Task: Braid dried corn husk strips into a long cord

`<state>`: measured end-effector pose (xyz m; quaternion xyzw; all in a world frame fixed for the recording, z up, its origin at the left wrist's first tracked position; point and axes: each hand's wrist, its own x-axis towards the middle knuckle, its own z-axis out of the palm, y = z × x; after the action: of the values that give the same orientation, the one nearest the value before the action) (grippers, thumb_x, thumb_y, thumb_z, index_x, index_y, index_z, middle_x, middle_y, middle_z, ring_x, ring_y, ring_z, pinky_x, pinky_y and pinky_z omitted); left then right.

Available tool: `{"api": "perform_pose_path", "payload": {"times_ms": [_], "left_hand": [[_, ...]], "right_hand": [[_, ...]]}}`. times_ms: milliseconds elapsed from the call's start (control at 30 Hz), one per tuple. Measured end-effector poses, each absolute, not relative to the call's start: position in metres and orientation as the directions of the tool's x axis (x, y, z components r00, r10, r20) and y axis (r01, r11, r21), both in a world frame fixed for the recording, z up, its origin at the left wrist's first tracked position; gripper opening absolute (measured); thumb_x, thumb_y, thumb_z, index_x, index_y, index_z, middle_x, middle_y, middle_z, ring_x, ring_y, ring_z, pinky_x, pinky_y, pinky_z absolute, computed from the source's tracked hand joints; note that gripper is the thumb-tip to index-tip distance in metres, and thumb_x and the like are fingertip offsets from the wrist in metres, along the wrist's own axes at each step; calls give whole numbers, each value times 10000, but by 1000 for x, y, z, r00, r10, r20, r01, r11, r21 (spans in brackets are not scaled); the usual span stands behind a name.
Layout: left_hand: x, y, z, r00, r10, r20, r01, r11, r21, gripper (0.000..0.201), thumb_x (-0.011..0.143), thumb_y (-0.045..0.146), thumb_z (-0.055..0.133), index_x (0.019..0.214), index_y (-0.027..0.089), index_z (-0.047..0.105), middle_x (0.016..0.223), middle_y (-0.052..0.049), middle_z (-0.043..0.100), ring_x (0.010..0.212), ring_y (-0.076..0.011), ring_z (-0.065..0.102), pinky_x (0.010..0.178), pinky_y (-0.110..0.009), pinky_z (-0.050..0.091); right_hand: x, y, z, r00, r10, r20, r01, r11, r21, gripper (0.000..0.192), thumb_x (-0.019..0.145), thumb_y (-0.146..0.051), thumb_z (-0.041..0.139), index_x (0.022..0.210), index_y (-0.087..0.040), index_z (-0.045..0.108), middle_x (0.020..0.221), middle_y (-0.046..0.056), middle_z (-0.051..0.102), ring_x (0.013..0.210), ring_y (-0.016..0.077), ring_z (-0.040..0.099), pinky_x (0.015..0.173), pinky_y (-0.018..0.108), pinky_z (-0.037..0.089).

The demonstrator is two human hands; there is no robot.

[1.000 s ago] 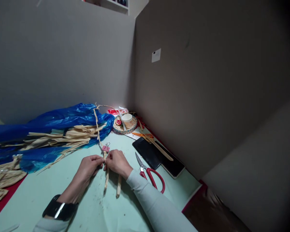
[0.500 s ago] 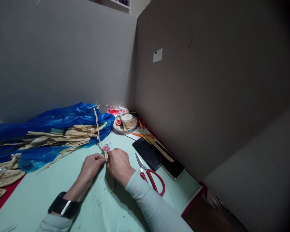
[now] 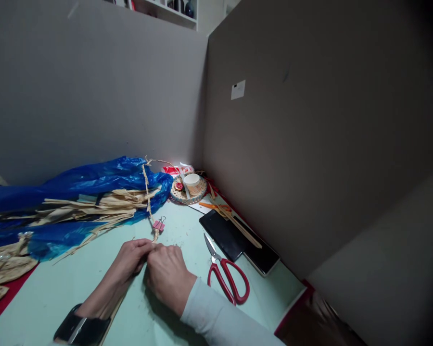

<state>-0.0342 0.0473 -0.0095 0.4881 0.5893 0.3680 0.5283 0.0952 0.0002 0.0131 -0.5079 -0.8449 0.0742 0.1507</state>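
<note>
Dry straw, pale and brittle, is what we have between our fingers: our left hand (image 3: pixel 130 257) and our right hand (image 3: pixel 168 274) meet just below the one pink binder clip (image 3: pixel 158 225), both pinched shut on the plaited straw cord (image 3: pixel 146 192), which runs from our fingertips up through the clip and on over the blue plastic sheet (image 3: pixel 86 180). We take the clip as our landmark. Left of it and behind lies one bundle of straw strips (image 3: pixel 90 206) spread on that sheet; far to its left, at the table's edge, we count a few crumpled husks (image 3: pixel 3 269). Right of the clip and a little nearer to us lies one pair of red-handled scissors (image 3: pixel 227 276), blades closed and pointing toward the clip; just past them rests one black phone (image 3: pixel 238 238) with a flat straw strip (image 3: pixel 238 223) laid across it. Behind the clip, toward the corner, sits one round woven tray (image 3: pixel 185 192) carrying one small paper cup (image 3: pixel 192 181). One black watch (image 3: pixel 81 329) circles our left wrist. The table (image 3: pixel 57 293) is covered in pale mint green, speckled with crumbs, and two plain grey partition walls (image 3: pixel 94 96) meet at the corner behind it.
</note>
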Motion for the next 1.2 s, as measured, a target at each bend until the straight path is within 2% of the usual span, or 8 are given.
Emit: {"api": "perform_pose_path", "payload": {"times_ms": [167, 300, 433, 633, 800, 933, 1033, 1200], "left_hand": [[-33, 48, -1, 65, 957, -284, 81, 279, 957, 316, 527, 447, 723, 538, 185, 547, 427, 131, 319, 382, -15, 176, 425, -202, 73], [-34, 49, -1, 101, 951, -292, 54, 288, 956, 350, 496, 456, 761, 580, 163, 589, 454, 126, 341, 391, -8, 183, 428, -193, 65], [-33, 49, -2, 113, 949, -293, 77, 286, 955, 366, 489, 480, 745, 568, 183, 547, 449, 129, 330, 394, -10, 175, 425, -193, 73], [-32, 49, -4, 123, 949, -290, 202, 262, 944, 342, 516, 529, 647, 592, 232, 496, 435, 155, 246, 395, -35, 126, 409, -214, 88], [-36, 49, -8, 75, 977, -199, 423, 149, 894, 290, 607, 517, 546, 549, 243, 471, 444, 98, 321, 417, -90, 259, 429, -239, 192], [-40, 47, -1, 67, 997, -37, 646, -15, 763, 264, 680, 437, 497, 520, 228, 519, 536, -8, 549, 601, -191, 523, 574, -284, 357], [-37, 42, 7, 78, 996, 45, 797, -89, 597, 289, 785, 366, 446, 598, 216, 607, 685, -72, 691, 739, -250, 624, 681, -320, 391], [-20, 23, 10, 82, 987, 135, 954, -117, 276, 374, 914, 242, 359, 745, 177, 687, 890, -155, 724, 802, -287, 677, 672, -344, 379]], "right_hand": [[111, 23, 29, -168, 981, 96, 824, 193, -532, 279, 949, -240, 485, 957, -103, 728, 999, 186, 719, 935, 269, 669, 766, 335, 437], [115, 35, 22, -171, 983, 69, 794, 179, -581, 250, 945, -175, 480, 981, -91, 712, 988, 172, 720, 958, 233, 653, 789, 293, 413], [108, 39, 13, -166, 985, 46, 753, 156, -639, 270, 956, -172, 456, 1035, -87, 699, 1029, 178, 717, 964, 222, 636, 763, 278, 396], [107, 48, 13, -190, 982, -10, 683, 125, -720, 258, 911, -206, 537, 760, -133, 733, 753, 75, 717, 697, 155, 579, 616, 250, 336], [109, 51, 8, -139, 990, -28, 655, 71, -753, 152, 823, -149, 612, 768, -123, 752, 708, 36, 698, 678, 126, 562, 581, 213, 324], [106, 48, 6, -97, 995, -14, 661, 54, -749, 145, 798, -136, 615, 789, -119, 758, 730, 53, 720, 695, 138, 588, 590, 215, 333], [103, 45, 5, -77, 997, 15, 686, 64, -724, 173, 775, -106, 599, 811, -143, 764, 773, 75, 743, 720, 164, 615, 618, 232, 340], [103, 39, 5, -58, 996, 62, 711, 84, -699, 207, 768, -93, 576, 815, -164, 764, 818, 115, 757, 743, 207, 634, 657, 269, 344]]}}
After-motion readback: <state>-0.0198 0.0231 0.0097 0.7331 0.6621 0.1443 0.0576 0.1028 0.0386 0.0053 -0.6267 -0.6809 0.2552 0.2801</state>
